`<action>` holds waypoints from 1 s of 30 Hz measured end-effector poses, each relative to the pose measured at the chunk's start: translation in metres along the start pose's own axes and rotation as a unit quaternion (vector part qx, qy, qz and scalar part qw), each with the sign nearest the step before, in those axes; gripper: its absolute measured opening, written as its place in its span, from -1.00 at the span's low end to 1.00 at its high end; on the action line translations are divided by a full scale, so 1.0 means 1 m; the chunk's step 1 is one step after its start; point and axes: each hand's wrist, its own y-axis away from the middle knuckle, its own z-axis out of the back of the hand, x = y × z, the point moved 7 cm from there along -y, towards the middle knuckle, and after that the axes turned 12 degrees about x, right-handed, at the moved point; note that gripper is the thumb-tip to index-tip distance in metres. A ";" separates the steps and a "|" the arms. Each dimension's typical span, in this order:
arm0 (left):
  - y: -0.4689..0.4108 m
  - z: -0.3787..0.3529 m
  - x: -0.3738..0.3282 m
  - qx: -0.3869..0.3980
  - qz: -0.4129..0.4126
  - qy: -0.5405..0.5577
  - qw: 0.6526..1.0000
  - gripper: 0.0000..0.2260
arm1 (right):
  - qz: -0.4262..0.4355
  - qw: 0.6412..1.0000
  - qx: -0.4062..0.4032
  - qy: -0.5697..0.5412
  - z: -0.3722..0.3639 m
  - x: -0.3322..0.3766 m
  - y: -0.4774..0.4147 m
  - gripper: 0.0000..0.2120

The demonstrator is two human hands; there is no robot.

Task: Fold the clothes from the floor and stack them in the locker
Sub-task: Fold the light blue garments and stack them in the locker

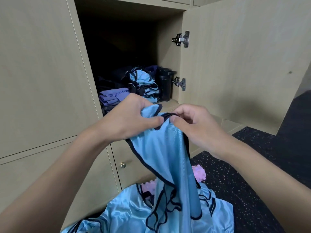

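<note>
Open locker [168,56] behind; left hand [131,118], right hand [195,126] fingers pinch shiny blue black-trimmed vest [161,148]

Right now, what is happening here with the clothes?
A person holds a light blue vest up in front of the open locker. The left hand grips its top and the right hand pinches the dark trim beside it. More blue vests lie in a pile on the floor; a folded stack already sits in the locker.
</note>
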 end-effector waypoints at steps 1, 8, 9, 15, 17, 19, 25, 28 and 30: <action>0.001 0.003 0.000 -0.022 -0.001 -0.001 1.000 -0.72 | 0.000 1.000 0.004 0.004 0.000 -0.001 0.000 -0.90; 0.009 0.031 0.008 -0.197 -0.003 0.036 0.980 -0.64 | -0.019 0.997 -0.011 0.071 0.006 -0.008 0.002 -0.90; 0.010 0.036 0.010 -0.218 0.000 0.042 0.975 -0.65 | -0.024 0.997 -0.014 0.075 0.008 -0.008 0.003 -0.90; 0.010 0.044 0.023 -0.258 0.024 0.005 0.966 -0.67 | -0.018 0.990 -0.010 0.142 0.006 0.000 0.008 -0.88; 0.008 0.039 0.021 -0.228 0.000 -0.012 0.974 -0.83 | -0.014 0.989 -0.011 0.146 0.006 0.002 0.009 -0.84; 0.006 0.023 0.012 -0.142 -0.026 0.002 0.990 -0.75 | -0.009 0.990 0.001 0.141 0.003 0.003 0.008 -0.81; -0.005 -0.030 0.009 0.024 -0.044 0.002 0.999 -0.82 | 0.000 0.992 0.023 0.127 -0.003 0.005 0.010 -0.85; -0.003 -0.018 0.013 -0.021 -0.031 0.004 0.999 -0.66 | -0.007 0.990 0.034 0.137 -0.003 0.000 0.011 -0.87; 0.000 -0.010 0.014 -0.057 -0.028 0.004 0.998 -0.64 | -0.015 0.991 0.051 0.120 -0.004 -0.003 0.012 -0.89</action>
